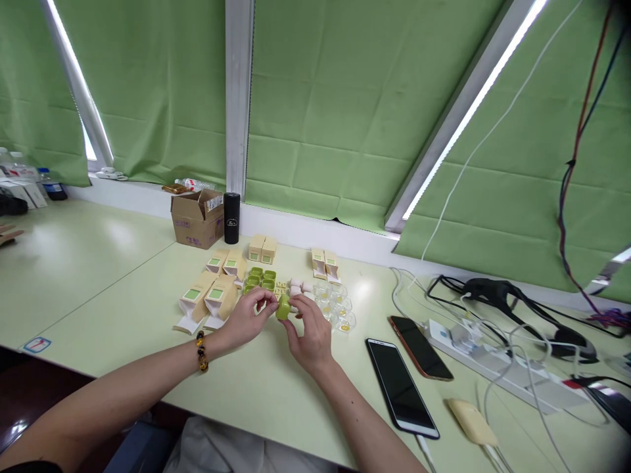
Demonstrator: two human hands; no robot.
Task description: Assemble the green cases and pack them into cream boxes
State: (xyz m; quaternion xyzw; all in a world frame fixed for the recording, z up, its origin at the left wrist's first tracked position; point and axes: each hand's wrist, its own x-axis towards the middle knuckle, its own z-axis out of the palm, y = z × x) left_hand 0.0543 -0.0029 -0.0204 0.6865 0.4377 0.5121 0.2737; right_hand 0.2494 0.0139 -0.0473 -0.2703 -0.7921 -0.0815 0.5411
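Observation:
My right hand grips a small green cup-like container between thumb and fingers, a little above the table. Close against its left side is my left hand, thumb and fingertips pinched together; whatever they hold is too small to make out. Behind my hands stand several open green containers in rows. Beside them lie tiny yellowish pieces, pale pink pieces and several clear cups with yellow bits in them.
Open cartons with green labels stand left of my hands, more cartons farther back. A brown box and black tumbler stand by the wall. On the right are two phones, a power strip and tangled cables.

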